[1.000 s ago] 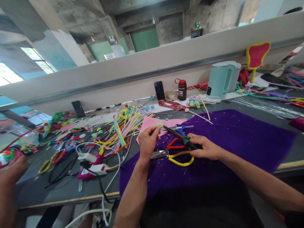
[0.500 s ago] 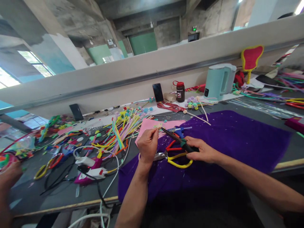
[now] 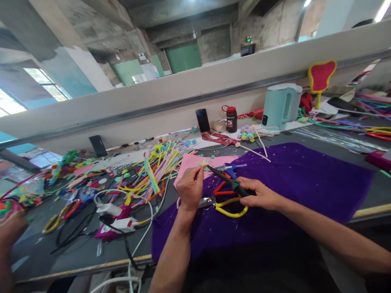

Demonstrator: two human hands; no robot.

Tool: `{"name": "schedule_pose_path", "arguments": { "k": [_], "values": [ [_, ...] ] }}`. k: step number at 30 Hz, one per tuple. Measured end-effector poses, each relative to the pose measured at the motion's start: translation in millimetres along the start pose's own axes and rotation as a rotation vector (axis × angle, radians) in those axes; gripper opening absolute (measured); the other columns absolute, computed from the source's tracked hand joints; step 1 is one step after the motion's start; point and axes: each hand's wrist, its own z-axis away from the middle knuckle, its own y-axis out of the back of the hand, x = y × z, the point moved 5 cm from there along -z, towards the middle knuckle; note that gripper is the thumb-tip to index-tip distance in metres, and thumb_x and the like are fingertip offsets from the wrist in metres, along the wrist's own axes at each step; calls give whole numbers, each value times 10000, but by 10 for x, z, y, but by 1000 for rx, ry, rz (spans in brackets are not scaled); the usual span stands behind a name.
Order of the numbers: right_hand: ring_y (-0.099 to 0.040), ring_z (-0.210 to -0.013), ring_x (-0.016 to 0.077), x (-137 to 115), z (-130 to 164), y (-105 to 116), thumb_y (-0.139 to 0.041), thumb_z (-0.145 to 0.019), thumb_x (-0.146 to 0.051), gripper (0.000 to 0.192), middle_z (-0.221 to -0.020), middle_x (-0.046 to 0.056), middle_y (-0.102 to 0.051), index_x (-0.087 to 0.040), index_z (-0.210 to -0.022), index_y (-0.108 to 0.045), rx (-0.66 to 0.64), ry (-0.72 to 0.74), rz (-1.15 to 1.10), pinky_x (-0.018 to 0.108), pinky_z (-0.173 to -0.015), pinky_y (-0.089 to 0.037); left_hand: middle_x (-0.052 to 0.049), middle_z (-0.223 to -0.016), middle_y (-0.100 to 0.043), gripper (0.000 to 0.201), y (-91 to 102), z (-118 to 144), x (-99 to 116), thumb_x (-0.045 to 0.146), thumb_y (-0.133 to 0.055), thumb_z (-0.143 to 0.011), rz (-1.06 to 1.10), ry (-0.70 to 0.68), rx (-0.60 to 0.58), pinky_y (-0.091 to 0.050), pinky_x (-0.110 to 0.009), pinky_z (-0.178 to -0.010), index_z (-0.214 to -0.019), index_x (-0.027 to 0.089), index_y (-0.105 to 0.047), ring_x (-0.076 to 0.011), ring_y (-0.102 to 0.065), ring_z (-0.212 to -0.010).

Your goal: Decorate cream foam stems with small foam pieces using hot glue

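Observation:
My left hand point(image 3: 191, 187) is closed in a pinch on a small cream-coloured fuzzy piece point(image 3: 203, 163), mostly hidden by the fingers. In my right hand point(image 3: 259, 193) is a long dark pointed tool point(image 3: 224, 176) with a green and black handle; whether it is pliers or snips I cannot tell. Its tip points at the cream piece, very close to or touching it. Beneath my hands, scissors point(image 3: 230, 208) with red and yellow handles lie on a purple cloth point(image 3: 293, 183) dotted with small clippings. A blue glue gun point(image 3: 231, 171) lies just behind the tool, near a pink sheet point(image 3: 187, 160).
Left of the cloth are bundled pipe cleaners point(image 3: 161, 167), a power strip point(image 3: 106, 232) with cables, and other scissors point(image 3: 61, 215). A kettle point(image 3: 279, 108), a bottle point(image 3: 231, 120) and a phone point(image 3: 203, 120) stand behind. Another person's hand point(image 3: 14, 228) shows at the left edge.
My hands, the tool and the cream piece stay almost in place. At the left edge the other person's hand has shifted slightly. The view has moved a little.

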Motion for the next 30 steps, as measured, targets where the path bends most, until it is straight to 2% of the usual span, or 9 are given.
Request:
{"name": "schedule_pose_path", "arguments": {
  "k": [10, 16, 25, 30],
  "values": [
    [-435, -781, 155, 65, 1, -12, -577, -727, -375, 254, -807, 12, -459, -138, -651, -525, -20, -95, -181, 270, -696, -343, -47, -755, -672, 150, -29, 19, -14, 255, -554, -780, -4, -58, -10, -444, -241, -672, -862, 183, -657, -135, -611, -703],
    [-445, -799, 162, 61, -5, -27, -578, -721, -365, 226, -833, 16, -473, -140, -709, -556, -21, -109, -227, 268, -702, -347, -51, -794, -679, 163, -53, 39, -46, 247, -558, -778, 1, -62, -30, -439, -248, -693, -897, 199, -658, -145, -612, -737],
    [-436, -775, 151, 47, -16, -41, -578, -726, -316, 182, -788, 9, -468, -145, -681, -533, -12, -50, -126, 271, -711, -357, -52, -796, -673, 167, -57, 51, -37, 222, -555, -777, -40, -125, -22, -435, -241, -704, -912, 190, -648, -145, -614, -753],
    [-463, -806, 157, 10, -27, -54, -559, -744, -277, 128, -849, 16, -516, -150, -757, -574, -28, -40, -113, 280, -737, -362, -50, -804, -676, 174, -61, 66, -24, 211, -553, -779, -94, -154, -25, -427, -237, -701, -926, 189, -645, -145, -614, -756]
  ]
}}
